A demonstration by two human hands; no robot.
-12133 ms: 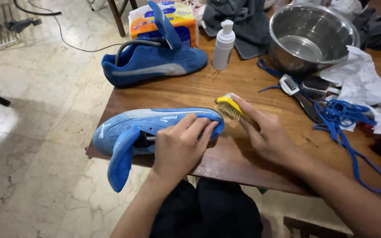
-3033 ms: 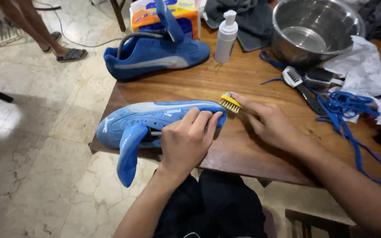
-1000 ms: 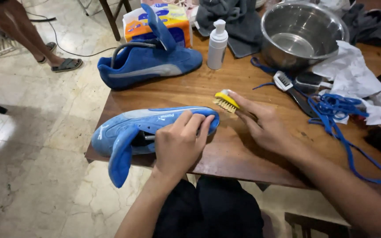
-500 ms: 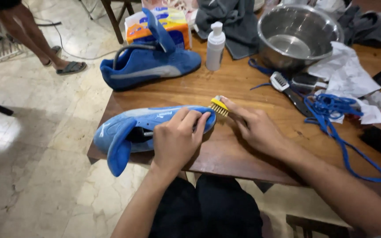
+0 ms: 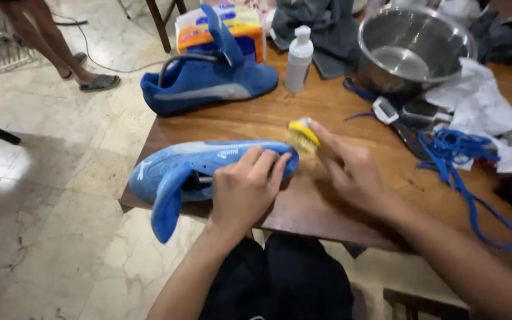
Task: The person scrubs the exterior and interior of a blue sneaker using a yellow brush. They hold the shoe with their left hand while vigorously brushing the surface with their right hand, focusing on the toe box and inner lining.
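Head cam, brush (image 5: 303,134) blurred (rt hand (image 5: 355,176) too)

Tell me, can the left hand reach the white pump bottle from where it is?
Probably yes. The left hand rests on the light blue shoe, and the white pump bottle stands farther back with bare table between them. It would have to let go of the shoe first.
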